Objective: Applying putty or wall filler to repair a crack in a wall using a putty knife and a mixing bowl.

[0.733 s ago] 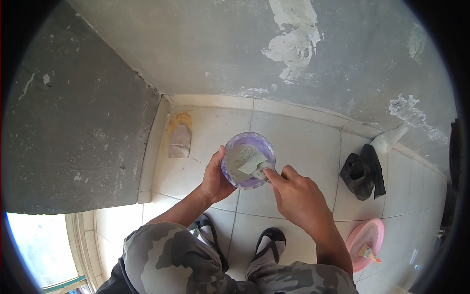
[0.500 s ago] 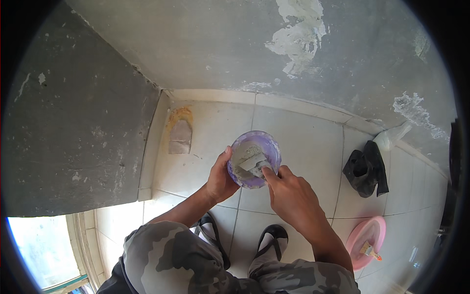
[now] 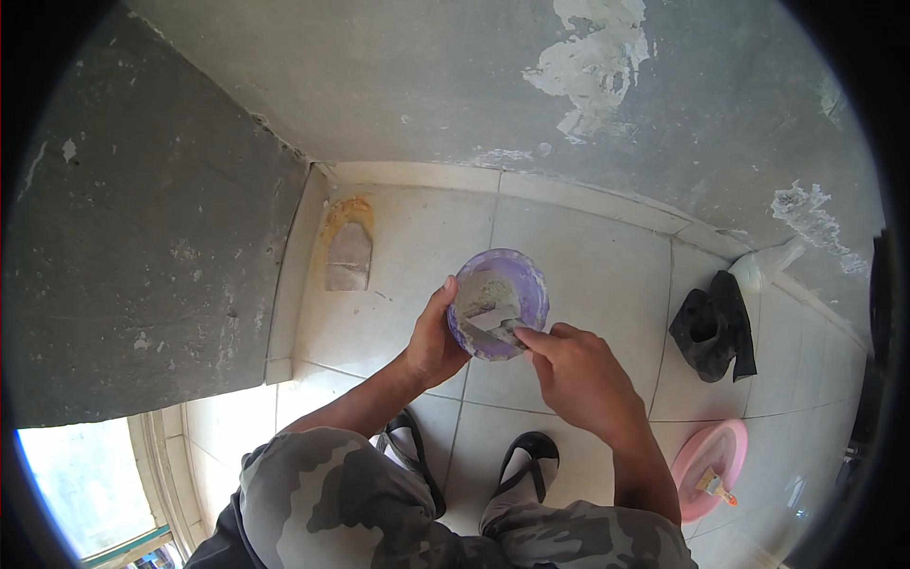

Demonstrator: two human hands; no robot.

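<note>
A round purple bowl (image 3: pixel 536 294) with a crusted rim is held above the tiled floor, in front of my knees. Grey, paste-like material (image 3: pixel 485 296) coats its inside. My left hand (image 3: pixel 438 334) grips the bowl from its left side, thumb up along the rim. In my right hand (image 3: pixel 580 375) is the handle end of a flat scraper (image 3: pixel 493 324), fingers closed round it at the bowl's right rim. The scraper's blade lies inside the bowl against the grey material; its edge is partly sunk in it.
A pink basin (image 3: pixel 692 460) with a paintbrush (image 3: pixel 716 486) in it stands at the lower right. Black plastic bag (image 3: pixel 706 332) and whitish bag (image 3: pixel 754 270) lie by the right skirting. Grey walls (image 3: pixel 445 85) with peeling patches rise ahead and left. A brownish flat piece (image 3: pixel 349 256) lies near the corner.
My right hand has shifted slightly right and down, and the scraper's blade sits lower in the bowl. The left hand keeps its hold, with the bowl slightly farther right.
</note>
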